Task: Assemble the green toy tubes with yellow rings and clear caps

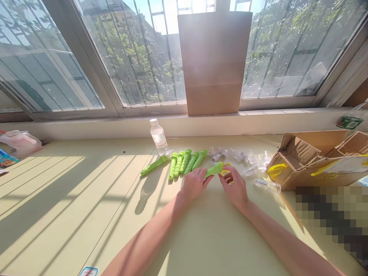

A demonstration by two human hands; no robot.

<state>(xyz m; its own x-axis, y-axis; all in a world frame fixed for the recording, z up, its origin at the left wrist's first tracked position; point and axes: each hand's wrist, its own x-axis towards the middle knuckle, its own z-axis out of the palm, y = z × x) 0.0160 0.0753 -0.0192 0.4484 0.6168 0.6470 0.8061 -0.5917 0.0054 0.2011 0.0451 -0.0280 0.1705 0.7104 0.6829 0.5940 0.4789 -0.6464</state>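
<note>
My left hand [194, 183] is closed around a light green plastic tube [214, 170], ridged and flashlight-shaped, its wider end pointing right. At that wider end, my right hand [235, 186] pinches a yellow ring-shaped piece [226, 172]; whether the piece touches the tube I cannot tell. Just beyond my left hand, several similar green tubes [178, 163] lie side by side. Another green tube [154, 165] lies slanted, apart from them on the left. Past my right hand are scattered clear plastic cups [235, 154] and small white cylinders [220, 154].
A water bottle [158, 136] stands behind the tubes. On the right is an opened cardboard box [319, 161] with yellow tape, and a clear plastic cylinder [266, 185] lies in front of it. A cardboard sheet [215, 63] leans on the window. Plastic bags [21, 142] sit far left.
</note>
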